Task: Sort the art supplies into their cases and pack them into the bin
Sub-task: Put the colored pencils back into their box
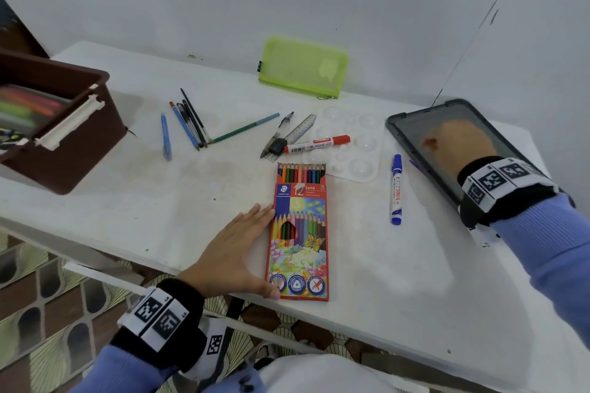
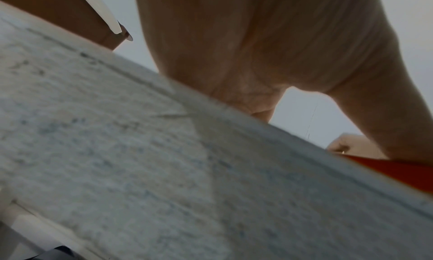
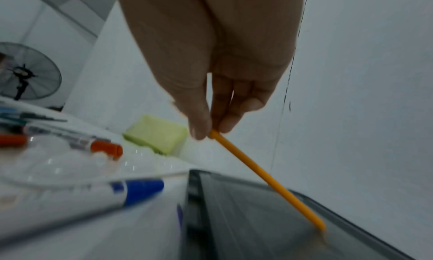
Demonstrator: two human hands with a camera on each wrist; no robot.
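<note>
Left hand (image 1: 238,250) lies flat with straight fingers on the white table (image 1: 127,217), its fingertips and thumb touching the left edge of the coloured-pencil box (image 1: 298,233); it steadies the box and grips nothing. The box lies near the front table edge, flap end open, pencil tips showing. Right hand (image 3: 218,90) pinches an orange pencil (image 3: 267,179) between thumb and fingertips, over the grey tray (image 1: 424,137) at the far right; the pencil's lower end touches the tray floor. Likely step: lifting this pencil to carry it to the box. Still loose on the table: blue marker (image 1: 396,188), red marker (image 1: 316,143), ruler (image 1: 293,134), a cluster of pens and brushes (image 1: 188,124), clear paint palette (image 1: 354,150). Green mesh pouch (image 1: 303,67) stands against the wall; brown bin (image 1: 64,124) sits at left. Risks: the pinch is at the pencil's very end, so it may swing or slip. The row in the box looks full, so insertion may jam. Box near the edge; a push could slide it off.
</note>
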